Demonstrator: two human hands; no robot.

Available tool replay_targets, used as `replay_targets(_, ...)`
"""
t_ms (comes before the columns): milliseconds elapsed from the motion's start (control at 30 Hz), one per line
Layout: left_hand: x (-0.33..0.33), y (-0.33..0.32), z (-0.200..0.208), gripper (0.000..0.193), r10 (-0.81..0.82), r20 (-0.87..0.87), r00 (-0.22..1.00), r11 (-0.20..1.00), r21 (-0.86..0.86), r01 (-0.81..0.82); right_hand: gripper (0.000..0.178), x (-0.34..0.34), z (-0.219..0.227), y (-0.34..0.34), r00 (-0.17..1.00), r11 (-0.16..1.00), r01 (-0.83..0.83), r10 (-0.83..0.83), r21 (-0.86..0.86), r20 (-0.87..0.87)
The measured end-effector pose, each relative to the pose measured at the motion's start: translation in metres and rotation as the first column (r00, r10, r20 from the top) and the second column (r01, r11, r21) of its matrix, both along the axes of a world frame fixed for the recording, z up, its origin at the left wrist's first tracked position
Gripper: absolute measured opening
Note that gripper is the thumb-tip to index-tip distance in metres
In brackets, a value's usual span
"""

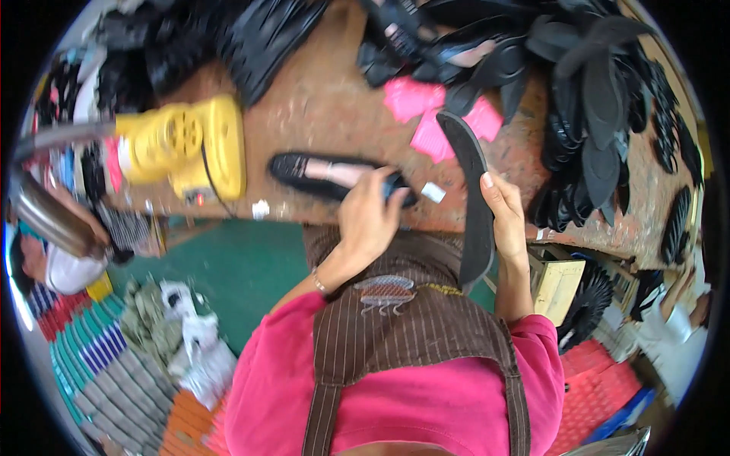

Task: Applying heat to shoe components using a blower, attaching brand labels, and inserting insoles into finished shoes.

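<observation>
A black flat shoe (pixel 293 167) with a pale lining lies on its sole on the wooden workbench (pixel 319 99), toe to the left. My left hand (pixel 371 213) grips its heel end, fingers at the opening and thumb on the near side; part of the heel is hidden under it. Upright in my right hand (pixel 503 205) is a long, curved dark grey insole (pixel 475 220), pinched near its middle with the thumb on its face. Its upper end stands beside bright pink pieces (pixel 426 137) on the bench. A small white label (pixel 433 191) lies between the shoe and the insole.
A yellow machine (pixel 190 144) with a grey hose (pixel 53 205) stands at left. Black shoes or uppers (pixel 266 45) are heaped behind. Dark insoles (pixel 601 99) and black shoes (pixel 559 182) crowd the right. Other people (pixel 72 262) sit beyond the bench ends.
</observation>
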State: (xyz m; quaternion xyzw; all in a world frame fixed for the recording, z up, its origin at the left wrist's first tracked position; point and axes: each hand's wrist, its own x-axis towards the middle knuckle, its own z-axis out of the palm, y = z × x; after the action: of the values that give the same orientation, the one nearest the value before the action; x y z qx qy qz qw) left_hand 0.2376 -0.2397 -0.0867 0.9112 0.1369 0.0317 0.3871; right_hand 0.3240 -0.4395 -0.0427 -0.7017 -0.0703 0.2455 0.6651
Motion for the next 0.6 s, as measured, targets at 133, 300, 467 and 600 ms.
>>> replay_targets(133,-0.024,0.02,0.007,0.033,-0.111,0.138,0.984,0.992,0.069,0.102,0.043,-0.01,0.006,0.034,0.661,0.835,-0.031,0.43,-0.55,0.615)
replay_targets(300,-0.062,0.114,-0.017,0.023,0.378,0.288,0.88,0.896,0.126,-0.426,0.038,-0.031,-0.035,0.079,0.495,0.774,-0.067,0.574,-0.63,0.652)
replay_targets(467,-0.07,0.142,-0.056,0.039,0.396,-0.022,0.918,0.838,-0.401,-0.37,0.034,-0.039,-0.067,0.144,0.477,0.813,-0.165,0.562,-0.559,0.676)
replay_targets(600,-0.061,0.143,-0.06,0.044,0.418,-0.035,0.908,0.811,-0.437,-0.39,0.03,-0.038,-0.08,0.166,0.498,0.841,-0.158,0.52,-0.517,0.694)
